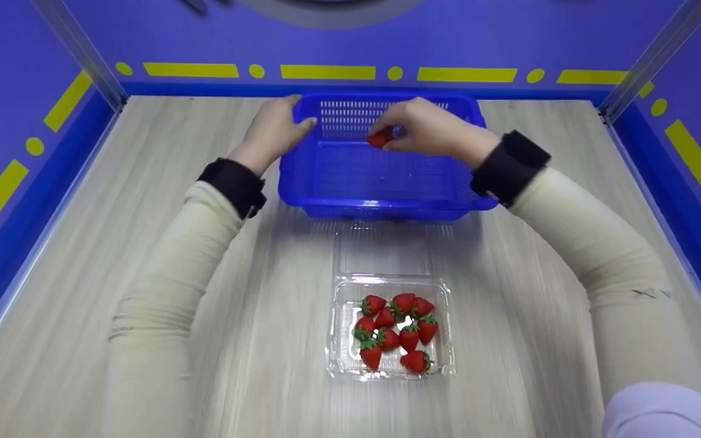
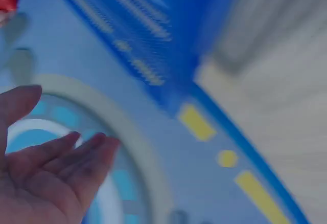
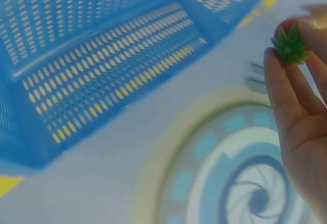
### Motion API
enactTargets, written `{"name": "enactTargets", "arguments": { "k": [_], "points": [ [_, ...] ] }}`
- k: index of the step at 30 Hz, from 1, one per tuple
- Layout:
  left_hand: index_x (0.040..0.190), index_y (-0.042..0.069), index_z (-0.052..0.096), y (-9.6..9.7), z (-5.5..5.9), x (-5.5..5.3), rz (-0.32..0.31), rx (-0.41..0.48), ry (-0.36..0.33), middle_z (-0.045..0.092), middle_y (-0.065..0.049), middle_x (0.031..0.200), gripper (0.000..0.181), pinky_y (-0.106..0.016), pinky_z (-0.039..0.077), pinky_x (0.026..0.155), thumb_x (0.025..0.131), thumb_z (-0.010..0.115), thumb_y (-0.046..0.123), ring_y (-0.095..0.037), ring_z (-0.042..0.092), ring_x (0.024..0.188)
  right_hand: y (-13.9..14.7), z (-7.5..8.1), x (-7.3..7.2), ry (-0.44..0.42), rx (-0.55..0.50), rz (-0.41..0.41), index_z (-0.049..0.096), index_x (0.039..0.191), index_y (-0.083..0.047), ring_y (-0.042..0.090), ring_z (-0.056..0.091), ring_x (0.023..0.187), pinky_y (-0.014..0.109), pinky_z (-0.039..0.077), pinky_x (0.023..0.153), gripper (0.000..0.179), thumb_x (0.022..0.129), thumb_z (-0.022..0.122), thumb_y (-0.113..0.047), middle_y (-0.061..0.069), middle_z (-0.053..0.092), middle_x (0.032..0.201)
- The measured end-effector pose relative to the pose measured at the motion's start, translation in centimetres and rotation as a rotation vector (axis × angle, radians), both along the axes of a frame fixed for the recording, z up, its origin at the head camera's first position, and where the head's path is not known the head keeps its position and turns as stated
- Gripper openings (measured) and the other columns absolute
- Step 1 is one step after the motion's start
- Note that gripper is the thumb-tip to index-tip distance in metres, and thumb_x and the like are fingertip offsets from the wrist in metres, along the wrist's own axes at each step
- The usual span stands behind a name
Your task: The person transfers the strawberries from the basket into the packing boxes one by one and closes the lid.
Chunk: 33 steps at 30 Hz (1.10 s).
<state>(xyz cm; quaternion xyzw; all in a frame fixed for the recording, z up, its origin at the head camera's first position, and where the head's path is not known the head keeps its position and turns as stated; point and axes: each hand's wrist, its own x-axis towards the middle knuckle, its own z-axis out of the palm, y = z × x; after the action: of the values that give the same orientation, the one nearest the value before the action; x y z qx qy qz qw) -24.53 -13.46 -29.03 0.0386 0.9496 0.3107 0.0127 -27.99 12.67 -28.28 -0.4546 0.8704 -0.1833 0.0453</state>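
Note:
My right hand pinches a red strawberry between thumb and fingertips, over the inside of a blue plastic basket. Its green leafy cap faces the camera in the right wrist view. At the basket's left rim is my left hand, thumb spread from the fingers. The left wrist view shows that hand with loosely bent fingers and nothing in them. Nearer to me, a clear plastic box holds several strawberries with green caps.
The basket has slotted walls and stands against the blue back panel with yellow markings. Side panels enclose the wood-grain tabletop. A clear lid extends from the box toward the basket.

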Motion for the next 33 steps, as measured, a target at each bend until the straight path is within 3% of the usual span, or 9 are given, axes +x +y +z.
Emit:
{"name": "enactTargets", "arguments": {
  "k": [3,6,10,13,18,25,28,33],
  "points": [
    [0.149,-0.003,0.048,0.9,1.3,2.8,-0.077,0.109,0.06,0.056,-0.023,0.149,0.051,-0.042,0.043,0.122,0.104,0.058,0.02,-0.035,0.054,0.14,1.6,0.7,2.4,0.044,-0.039,0.042,0.072,0.12,0.0,0.033,0.07,0.111,0.046,0.061,0.097,0.028,0.092,0.073,-0.003,0.019,0.074,0.118],
    [0.142,-0.002,0.056,1.5,1.8,6.9,-0.186,0.183,0.055,0.063,-0.022,0.142,0.044,-0.042,0.05,0.115,0.102,0.061,0.016,-0.034,0.062,0.13,2.6,0.7,4.7,0.08,-0.078,0.119,0.073,0.118,0.0,0.032,0.071,0.108,0.045,0.062,0.094,0.026,0.092,0.074,-0.002,0.017,0.075,0.115],
    [0.137,-0.002,0.061,2.1,1.4,12.0,-0.342,0.171,0.016,0.068,-0.021,0.133,0.041,-0.04,0.059,0.104,0.099,0.066,0.013,-0.032,0.069,0.119,3.7,0.5,7.7,0.147,-0.106,0.222,0.074,0.115,0.001,0.031,0.072,0.104,0.044,0.063,0.091,0.025,0.09,0.076,-0.002,0.017,0.076,0.112],
    [0.132,-0.004,0.064,2.3,0.5,14.5,-0.427,0.17,0.008,0.073,-0.021,0.121,0.037,-0.039,0.063,0.095,0.098,0.067,0.011,-0.032,0.073,0.108,4.3,0.3,9.8,0.198,-0.115,0.283,0.074,0.113,0.0,0.031,0.073,0.104,0.042,0.064,0.09,0.025,0.088,0.077,-0.001,0.017,0.076,0.111],
    [0.126,-0.006,0.068,1.7,-1.8,16.4,-0.463,0.19,-0.019,0.076,-0.02,0.11,0.032,-0.037,0.065,0.089,0.098,0.067,0.01,-0.03,0.075,0.099,4.8,-0.9,12.7,0.253,-0.167,0.392,0.074,0.112,-0.003,0.027,0.073,0.1,0.038,0.065,0.086,0.029,0.083,0.079,0.002,0.013,0.077,0.108],
    [0.122,-0.006,0.07,0.6,-5.1,18.0,-0.4,0.203,-0.099,0.078,-0.018,0.104,0.031,-0.032,0.065,0.083,0.097,0.069,0.011,-0.028,0.076,0.094,5.7,-3.8,16.3,0.313,-0.261,0.494,0.075,0.106,-0.005,0.019,0.072,0.092,0.027,0.063,0.082,0.029,0.079,0.082,0.002,0.007,0.076,0.101],
    [0.117,-0.006,0.072,0.3,-6.4,18.6,-0.369,0.205,-0.153,0.079,-0.017,0.1,0.029,-0.03,0.065,0.08,0.095,0.071,0.014,-0.025,0.076,0.09,6.2,-5.0,17.6,0.339,-0.243,0.493,0.076,0.105,-0.007,0.018,0.071,0.094,0.024,0.062,0.085,0.028,0.078,0.082,0.001,0.005,0.075,0.102],
    [0.101,-0.004,0.076,0.1,-9.1,19.2,-0.323,0.224,-0.246,0.078,-0.015,0.088,0.024,-0.023,0.059,0.069,0.093,0.074,0.017,-0.018,0.071,0.077,6.9,-6.9,19.5,0.348,-0.124,0.472,0.076,0.104,-0.011,0.014,0.07,0.096,0.021,0.061,0.086,0.029,0.078,0.084,-0.003,0.001,0.075,0.103]
  ]
}}
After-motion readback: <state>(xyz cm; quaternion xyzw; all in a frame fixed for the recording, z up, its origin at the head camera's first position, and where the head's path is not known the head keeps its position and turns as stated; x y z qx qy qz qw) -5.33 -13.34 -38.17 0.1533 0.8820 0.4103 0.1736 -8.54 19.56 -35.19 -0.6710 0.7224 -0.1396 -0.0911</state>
